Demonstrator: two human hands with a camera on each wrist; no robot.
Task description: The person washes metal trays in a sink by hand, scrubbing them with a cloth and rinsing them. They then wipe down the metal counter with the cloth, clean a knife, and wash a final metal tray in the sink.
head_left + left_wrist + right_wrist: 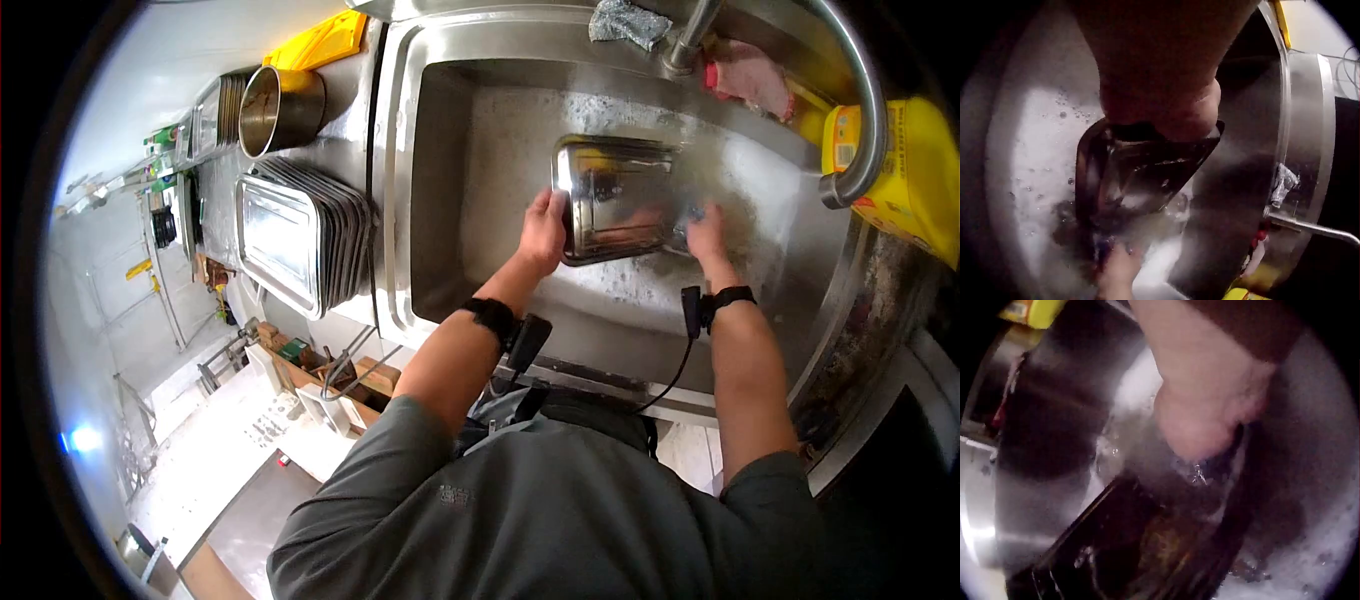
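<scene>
My left hand (543, 233) grips the left rim of a shiny rectangular steel tray (612, 190), thumb over its edge. Tilted in the sink, the tray has its far end low in the cloudy water. At that end, my right hand (706, 235) is curled around a small bluish thing (696, 214), partly hidden by the fingers and water; I cannot tell its kind. The right wrist view shows the fist of the right hand (1200, 425) at the water, close over the dark tray (1147, 550).
Foamy water lies in the steel sink (430, 180). Left of it stand a stack of trays (285, 240) and a steel pot (283, 108). A faucet (868, 100), a yellow container (905, 170), a pink cloth (750, 78) and a grey crumpled cloth (628, 24) are along the far and right rims.
</scene>
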